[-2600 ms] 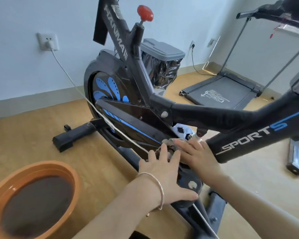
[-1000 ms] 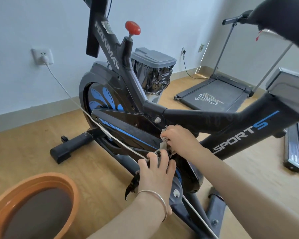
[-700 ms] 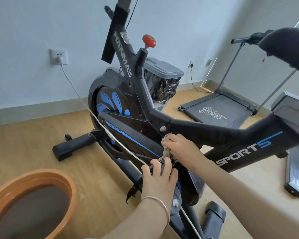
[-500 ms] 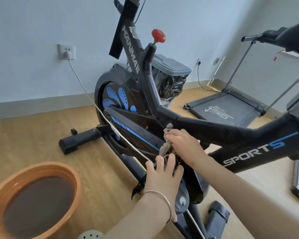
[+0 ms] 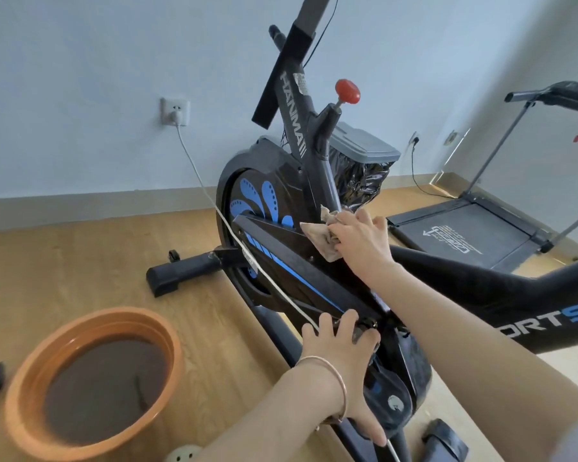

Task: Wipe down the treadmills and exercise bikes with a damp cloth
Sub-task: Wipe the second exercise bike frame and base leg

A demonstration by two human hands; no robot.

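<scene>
Beige fabric, the cloth (image 5: 319, 236) is light, soft and limp. It bunches freely and conforms to edges. Judged damp, it may slide on glossy plastic, so hold it wadded in the palm, not by a corner. It lies against the upper face of the chain guard (image 5: 281, 258) of the exercise bike (image 5: 464, 288), just beside the sloping front post. The right hand (image 5: 361, 243) grips it with fingers curled round the wad, and loose folds protrude ahead of the knuckles. The left hand (image 5: 341, 348) braces lower down, fingers curled over the top of the crank housing (image 5: 406, 361), thumb spread below. The bike looks heavy and rigid, but the crank probably turns freely, hence the brace.

Flooring (image 5: 64, 261) is pale wood laminate. An orange basin (image 5: 19, 395) of murky water stands near, on the left. A white cable (image 5: 201, 181) runs from a wall socket (image 5: 175, 111) across the guard. A treadmill (image 5: 464, 235) lies beyond, by the far wall.
</scene>
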